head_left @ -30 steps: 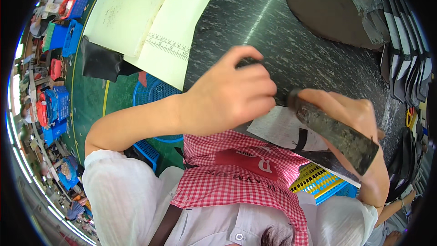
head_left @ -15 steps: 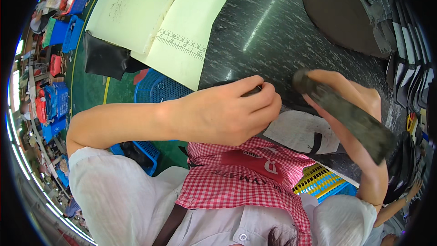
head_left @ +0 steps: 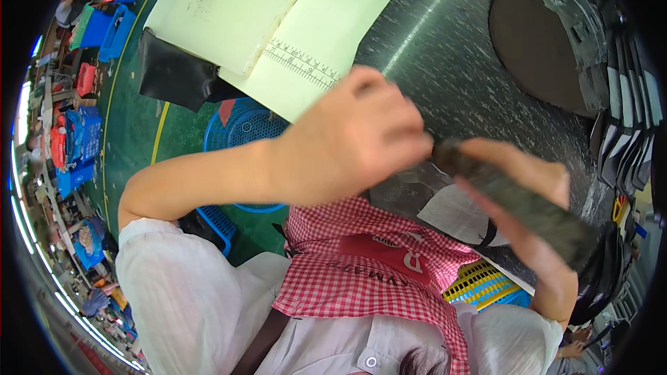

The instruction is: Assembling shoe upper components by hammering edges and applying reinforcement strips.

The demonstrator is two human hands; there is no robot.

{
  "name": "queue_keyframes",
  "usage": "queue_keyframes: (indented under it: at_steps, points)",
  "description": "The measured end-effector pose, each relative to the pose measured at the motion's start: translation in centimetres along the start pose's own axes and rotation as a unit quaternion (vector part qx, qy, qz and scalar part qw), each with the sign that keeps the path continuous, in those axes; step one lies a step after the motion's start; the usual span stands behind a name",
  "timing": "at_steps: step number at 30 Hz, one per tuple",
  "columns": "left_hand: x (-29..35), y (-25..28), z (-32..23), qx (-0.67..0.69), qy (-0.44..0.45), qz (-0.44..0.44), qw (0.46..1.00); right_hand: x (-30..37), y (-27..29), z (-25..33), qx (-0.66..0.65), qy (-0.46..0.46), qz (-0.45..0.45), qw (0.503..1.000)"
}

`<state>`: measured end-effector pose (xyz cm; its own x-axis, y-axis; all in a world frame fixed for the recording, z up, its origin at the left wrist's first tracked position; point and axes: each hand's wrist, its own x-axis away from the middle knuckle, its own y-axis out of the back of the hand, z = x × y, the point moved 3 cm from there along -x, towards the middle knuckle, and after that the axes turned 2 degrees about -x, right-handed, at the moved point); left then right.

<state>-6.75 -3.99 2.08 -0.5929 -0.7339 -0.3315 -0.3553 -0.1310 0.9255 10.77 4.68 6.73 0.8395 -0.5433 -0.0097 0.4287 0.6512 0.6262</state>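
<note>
My right hand (head_left: 517, 167) is closed round a dark, worn, bar-shaped tool (head_left: 535, 212) with a rounded end, slanting across the hand. That rounded end points at my left hand (head_left: 361, 132), whose fingers are curled and smeared by motion. Whatever the left fingers hold is hidden. Beneath the hands, by the table's near edge, lies a dark flat piece (head_left: 399, 191). Close to it is a pale, round-edged piece (head_left: 455, 212), with a narrow black strip (head_left: 488, 235) at its right end, partly covered by my right forearm.
Black speckled tabletop (head_left: 431, 48) stretches ahead. A pale cutting sheet (head_left: 306, 45) with a printed scale covers its left part. At the right are a brown round board (head_left: 535, 48) and a row of dark flat pieces (head_left: 629, 111). Blue baskets (head_left: 229, 125) stand on the floor left.
My left hand has lifted and moved slightly away from the near edge, uncovering more of the dark piece. The tool's rounded end has dropped nearer to me. The whole view has shifted.
</note>
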Motion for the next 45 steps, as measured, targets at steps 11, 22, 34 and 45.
queue_keyframes:
  at_steps: [11, 22, 34, 45]
  points:
    - [1.7, -0.8, 0.5, 0.073, 0.047, -0.051, 0.995, -0.4, -0.7, 0.0, 0.07, -0.015, 0.078, 0.994]
    - [2.5, -0.3, 0.0, 0.109, 0.069, -0.155, 0.98, 0.0, -0.4, -1.0, 0.063, 0.065, 0.061, 0.994]
    - [-9.3, 1.5, -2.4, 0.314, 0.074, -0.067, 0.944, 26.8, 16.8, -15.9, 0.396, -0.35, -0.37, 0.764]
    - [-3.9, -3.4, -8.4, 0.067, 0.036, -0.121, 0.99, 26.1, 21.1, -18.1, 0.375, -0.116, -0.456, 0.799]
